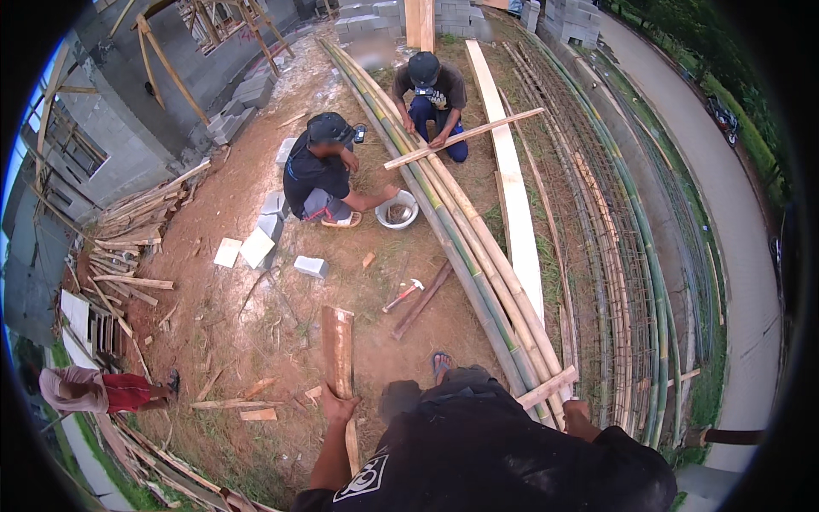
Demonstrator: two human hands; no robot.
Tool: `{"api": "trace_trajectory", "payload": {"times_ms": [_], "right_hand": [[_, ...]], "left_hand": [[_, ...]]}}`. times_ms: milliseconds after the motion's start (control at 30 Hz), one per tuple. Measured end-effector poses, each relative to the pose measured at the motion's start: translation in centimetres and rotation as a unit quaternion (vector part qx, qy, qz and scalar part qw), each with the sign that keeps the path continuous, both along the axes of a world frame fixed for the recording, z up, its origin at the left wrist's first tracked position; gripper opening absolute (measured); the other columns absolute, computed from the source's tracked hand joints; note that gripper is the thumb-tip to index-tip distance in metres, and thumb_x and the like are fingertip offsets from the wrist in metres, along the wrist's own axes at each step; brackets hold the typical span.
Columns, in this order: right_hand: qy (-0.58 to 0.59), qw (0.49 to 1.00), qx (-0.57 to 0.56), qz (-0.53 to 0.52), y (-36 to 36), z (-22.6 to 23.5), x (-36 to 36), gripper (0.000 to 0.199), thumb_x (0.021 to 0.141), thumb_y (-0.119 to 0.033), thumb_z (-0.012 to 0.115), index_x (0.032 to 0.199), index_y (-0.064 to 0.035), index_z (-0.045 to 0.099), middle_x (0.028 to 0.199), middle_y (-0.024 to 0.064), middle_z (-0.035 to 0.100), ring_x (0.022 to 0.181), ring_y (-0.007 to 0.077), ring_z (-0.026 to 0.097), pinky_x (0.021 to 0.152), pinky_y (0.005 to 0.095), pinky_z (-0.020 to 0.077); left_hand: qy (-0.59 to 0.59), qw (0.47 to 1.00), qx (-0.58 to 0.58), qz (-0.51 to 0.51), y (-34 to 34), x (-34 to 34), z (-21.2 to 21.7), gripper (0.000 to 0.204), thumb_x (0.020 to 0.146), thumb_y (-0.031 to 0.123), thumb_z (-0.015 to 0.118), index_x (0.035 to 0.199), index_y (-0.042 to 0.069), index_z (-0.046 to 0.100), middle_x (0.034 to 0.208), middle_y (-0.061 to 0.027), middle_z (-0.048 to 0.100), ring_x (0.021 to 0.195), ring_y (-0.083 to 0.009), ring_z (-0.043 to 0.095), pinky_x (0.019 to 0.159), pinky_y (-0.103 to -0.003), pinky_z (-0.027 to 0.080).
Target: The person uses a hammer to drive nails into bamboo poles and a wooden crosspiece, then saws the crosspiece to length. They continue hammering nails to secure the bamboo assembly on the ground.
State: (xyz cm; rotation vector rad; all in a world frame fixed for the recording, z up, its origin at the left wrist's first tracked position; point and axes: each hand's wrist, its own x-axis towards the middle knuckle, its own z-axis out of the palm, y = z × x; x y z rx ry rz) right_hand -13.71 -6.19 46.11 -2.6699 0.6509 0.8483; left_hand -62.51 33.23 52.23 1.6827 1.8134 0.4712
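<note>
the left hand (335, 404) grips a split bamboo slat (339, 350) held over the bare dirt; the right hand (577, 416) seems to rest on a short wooden batten (547, 386) across the bamboo poles (478, 256), grip unclear. likely positioning pieces; next needs aligning the slat.

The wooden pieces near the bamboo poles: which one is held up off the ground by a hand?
The curved brown slab, gripped by the person's left hand at its lower part. The dark stick lies on the dirt beside the hammer; the pale crosspieces rest on the bamboo poles.
</note>
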Motion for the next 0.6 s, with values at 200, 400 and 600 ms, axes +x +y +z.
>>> {"api": "trace_trajectory", "payload": {"times_ms": [200, 400, 600], "right_hand": [[-0.131, 0.979, 0.138, 0.069, 11.3, 0.3, 4.4, 0.04, 0.067, -0.025, 0.066, 0.092, 0.0059, 0.065, 0.082, 0.0236, 0.067, 0.081, 0.0327, 0.068, 0.065, 0.0403, 0.0518], [-0.126, 0.95, 0.227, 0.174, 25.5, 9.0, -1.7, 0.039, 0.067, -0.019, 0.07, 0.101, -0.0008, 0.066, 0.08, 0.0152, 0.068, 0.076, 0.0253, 0.067, 0.069, 0.0382, 0.0508], [-0.112, 0.906, 0.201, 0.356, 37.3, 7.7, -10.8, 0.04, 0.067, -0.013, 0.071, 0.105, -0.0014, 0.065, 0.088, 0.0185, 0.068, 0.085, 0.0293, 0.067, 0.078, 0.0382, 0.0502]], "left_hand": [[0.038, 0.993, -0.061, -0.092, 10.2, 2.4, 0.4, 0.104, 0.047, 0.024, 0.087, 0.13, -0.002, 0.032, 0.118, -0.0219, 0.05, 0.109, -0.0355, 0.052, 0.091, -0.042, 0.044], [0.098, 0.987, -0.114, -0.063, 21.5, -1.0, -1.2, 0.103, 0.048, 0.024, 0.086, 0.132, -0.001, 0.031, 0.121, -0.0223, 0.05, 0.109, -0.036, 0.053, 0.092, -0.042, 0.044], [0.075, 0.992, -0.1, -0.006, 33.3, -6.2, 0.4, 0.101, 0.051, 0.028, 0.084, 0.132, 0.0, 0.03, 0.125, -0.0232, 0.047, 0.115, -0.0371, 0.047, 0.096, -0.043, 0.041]]}}
